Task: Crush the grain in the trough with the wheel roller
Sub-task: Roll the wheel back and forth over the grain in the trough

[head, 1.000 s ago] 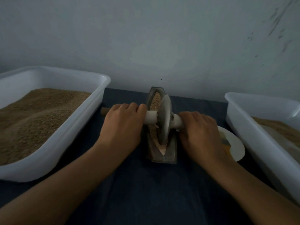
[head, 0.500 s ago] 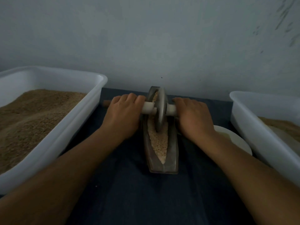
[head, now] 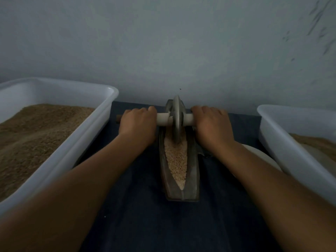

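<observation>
Wheel roller [head: 176, 119] had travelled from the trough's [head: 193, 171] near half to its far end, both hands, left hand [head: 137, 124] and right hand [head: 211, 125], wrapped round the axle; grain [head: 176, 159] behind it lay exposed, so a return pass seemed due.

A: What is different from a second ago?
B: The wheel roller [head: 176, 119] now stands at the trough's [head: 192, 171] far end, rolled away from the near tip.
A: And the grain [head: 176, 160]?
B: More of it lies uncovered; both hands sit farther forward.
</observation>
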Demonstrator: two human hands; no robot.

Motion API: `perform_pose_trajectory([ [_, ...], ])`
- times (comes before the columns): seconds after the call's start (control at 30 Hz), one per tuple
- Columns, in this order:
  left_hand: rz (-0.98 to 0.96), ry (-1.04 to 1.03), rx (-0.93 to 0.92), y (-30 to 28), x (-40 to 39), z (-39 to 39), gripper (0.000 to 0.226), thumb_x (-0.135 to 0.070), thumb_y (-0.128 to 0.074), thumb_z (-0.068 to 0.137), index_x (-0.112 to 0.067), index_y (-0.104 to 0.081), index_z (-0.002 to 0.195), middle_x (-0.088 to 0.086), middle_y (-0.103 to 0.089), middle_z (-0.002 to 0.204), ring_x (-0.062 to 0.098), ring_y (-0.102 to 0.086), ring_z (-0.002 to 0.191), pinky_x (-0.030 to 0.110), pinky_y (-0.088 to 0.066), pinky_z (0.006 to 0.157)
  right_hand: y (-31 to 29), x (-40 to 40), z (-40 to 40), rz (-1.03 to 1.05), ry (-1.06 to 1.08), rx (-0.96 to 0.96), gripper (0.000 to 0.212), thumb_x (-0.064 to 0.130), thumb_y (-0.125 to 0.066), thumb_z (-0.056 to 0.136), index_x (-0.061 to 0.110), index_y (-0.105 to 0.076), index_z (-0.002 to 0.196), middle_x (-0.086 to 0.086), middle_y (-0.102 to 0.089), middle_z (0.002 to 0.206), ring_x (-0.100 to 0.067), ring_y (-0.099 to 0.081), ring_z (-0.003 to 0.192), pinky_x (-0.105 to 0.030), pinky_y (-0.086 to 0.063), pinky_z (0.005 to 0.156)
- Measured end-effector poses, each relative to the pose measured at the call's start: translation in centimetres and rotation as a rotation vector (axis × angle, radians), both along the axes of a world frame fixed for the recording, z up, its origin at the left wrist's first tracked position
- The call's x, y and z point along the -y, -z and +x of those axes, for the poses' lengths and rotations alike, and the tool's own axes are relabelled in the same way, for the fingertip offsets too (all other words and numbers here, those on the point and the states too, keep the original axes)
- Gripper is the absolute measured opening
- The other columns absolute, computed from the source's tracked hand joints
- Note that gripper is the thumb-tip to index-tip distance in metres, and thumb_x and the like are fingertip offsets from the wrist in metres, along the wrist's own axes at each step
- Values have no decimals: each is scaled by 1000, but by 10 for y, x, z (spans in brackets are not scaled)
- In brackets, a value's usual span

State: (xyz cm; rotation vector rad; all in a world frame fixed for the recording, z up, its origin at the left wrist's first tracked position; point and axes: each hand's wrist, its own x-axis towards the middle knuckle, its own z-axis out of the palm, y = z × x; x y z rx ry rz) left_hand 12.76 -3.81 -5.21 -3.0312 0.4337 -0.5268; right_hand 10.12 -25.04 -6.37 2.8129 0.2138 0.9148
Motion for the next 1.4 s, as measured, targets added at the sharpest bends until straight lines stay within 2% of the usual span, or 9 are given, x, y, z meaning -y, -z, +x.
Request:
perform_pose_trajectory([
  [0.1, 71, -33, 11, -4, -2, -17, 32, -31, -67, 85, -17, -52, 110, 4, -64, 102, 22, -62, 91, 33, -36, 69, 6, 1, -19, 44, -38, 42, 20, 13, -67, 75, 12, -59, 94, -8, -60, 86, -31, -57, 79, -38, -34, 73],
  [0.37, 66, 50, 122, -11, -14, -84, 30, -39, -64, 85, -24, -51, 107, -5, -62, 98, 13, -55, 77, 28, -33, 66, 11, -4, -93, 146, -105, -10, 44, 17, -79, 72, 15, -60, 111, -4, -62, 99, -25, -59, 88, -39, -43, 85],
  [0.57, -12, 68, 81, -13, -33, -106, 26, -39, -61, 86, -31, -46, 106, -11, -58, 94, 10, -54, 74, 27, -35, 59, -5, -11, -116, 108, -137, 9, 40, 19, -73, 74, 13, -63, 111, -6, -65, 99, -26, -60, 90, -43, -45, 88],
  [0.67, -36, 69, 83, 0, -32, -102, 36, -40, -68, 82, -31, -46, 108, -10, -58, 98, 9, -47, 75, 27, -38, 65, -5, -14, -108, 50, -117, -11, 38, 23, -72, 77, 13, -62, 112, -6, -64, 98, -27, -60, 90, -44, -44, 91],
  [0.77, -23, 117, 158, 15, -25, -86, 61, -39, -76, 75, -23, -45, 125, -2, -61, 111, 15, -58, 93, 32, -44, 88, -1, -12, -88, 62, -86, -31, 31, 23, -71, 81, 15, -62, 109, -2, -62, 94, -25, -58, 86, -41, -43, 86],
  [0.87, -41, 124, 209, 20, -17, -58, 72, -38, -77, 76, -18, -42, 135, 3, -60, 120, 22, -58, 106, 37, -41, 98, 3, -9, -62, 86, -39, -32, 23, 20, -68, 81, 17, -60, 102, -1, -59, 89, -25, -55, 80, -37, -35, 74],
  [1.0, -88, 115, 154, 13, -7, -18, 59, -37, -72, 80, -22, -44, 130, 3, -58, 122, 24, -55, 112, 39, -39, 98, 1, -4, -26, 64, 14, -41, 18, 20, -66, 80, 17, -58, 95, -3, -58, 84, -29, -55, 77, -33, -21, 66],
  [1.3, -84, 40, 84, -6, 9, 25, 42, -33, -68, 83, -25, -52, 122, 5, -58, 118, 27, -56, 108, 42, -41, 93, -16, 8, 26, 64, 30, -137, 25, 22, -63, 85, 18, -57, 109, -7, -62, 96, -30, -58, 83, -33, -28, 61],
  [1.4, -92, 20, 49, -1, 6, 21, 38, -32, -69, 84, -21, -50, 115, 6, -61, 113, 26, -59, 101, 39, -43, 84, -19, 6, 29, 29, 21, -115, 17, 15, -60, 84, 16, -59, 101, -6, -63, 92, -28, -59, 82, -33, -25, 64],
])
